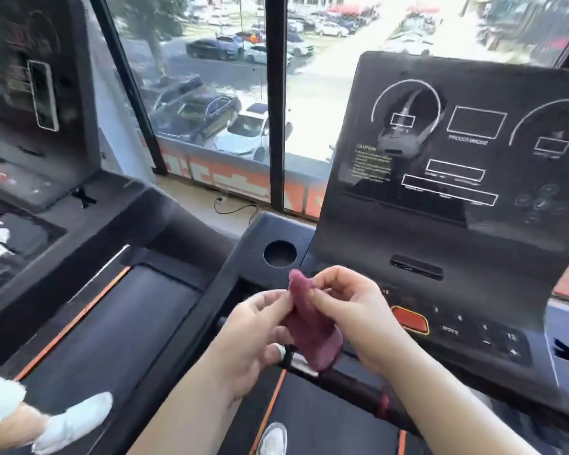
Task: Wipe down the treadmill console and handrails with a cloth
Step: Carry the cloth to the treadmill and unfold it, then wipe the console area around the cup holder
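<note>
Holding a maroon cloth (309, 326) bunched with its long axis near-to-far, left hand (260, 326) and right hand (352, 310) each pinch it with curled fingertips over the near-left edge of the treadmill console (457, 333), whose display panel (408, 224) stands far and right, nearer the right hand.

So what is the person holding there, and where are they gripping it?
A small purple cloth, in both hands: left hand pinches its left edge, right hand pinches near its top.
</note>
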Demonstrator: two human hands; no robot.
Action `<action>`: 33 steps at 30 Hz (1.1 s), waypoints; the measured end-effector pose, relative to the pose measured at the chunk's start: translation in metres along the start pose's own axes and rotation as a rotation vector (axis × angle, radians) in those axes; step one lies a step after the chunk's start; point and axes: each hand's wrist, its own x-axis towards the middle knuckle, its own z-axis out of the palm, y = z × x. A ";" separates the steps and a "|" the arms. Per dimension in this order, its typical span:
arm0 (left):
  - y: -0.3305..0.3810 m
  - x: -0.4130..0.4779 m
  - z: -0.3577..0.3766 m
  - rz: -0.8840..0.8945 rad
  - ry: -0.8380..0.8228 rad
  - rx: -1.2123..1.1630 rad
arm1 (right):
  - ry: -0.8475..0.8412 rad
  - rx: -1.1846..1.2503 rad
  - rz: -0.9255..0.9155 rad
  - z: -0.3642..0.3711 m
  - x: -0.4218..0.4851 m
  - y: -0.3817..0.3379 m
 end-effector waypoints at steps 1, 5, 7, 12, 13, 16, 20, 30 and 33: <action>0.009 0.019 -0.006 0.039 0.009 0.040 | 0.014 0.012 -0.010 0.000 0.020 -0.001; 0.045 0.091 -0.030 0.177 0.132 0.180 | 0.145 0.094 0.002 -0.004 0.090 -0.005; 0.064 0.119 -0.042 0.214 0.160 0.235 | 0.175 0.108 0.031 -0.001 0.121 -0.004; 0.103 0.163 -0.061 0.296 0.212 0.339 | 0.258 -0.183 -0.031 -0.002 0.185 0.009; 0.112 0.168 -0.063 0.339 0.234 0.366 | 0.264 -0.305 -0.072 -0.008 0.195 0.012; 0.130 0.184 -0.064 0.544 0.342 0.540 | 0.214 -0.651 -0.196 -0.031 0.215 0.020; 0.106 0.207 -0.038 0.797 0.263 0.824 | 0.181 -0.874 -0.279 -0.042 0.217 0.046; -0.007 0.276 -0.058 0.876 -0.305 1.426 | 0.163 -1.282 -0.426 -0.048 0.206 0.097; 0.008 0.290 -0.052 0.739 -0.314 1.614 | 0.149 -1.402 -0.426 -0.045 0.202 0.105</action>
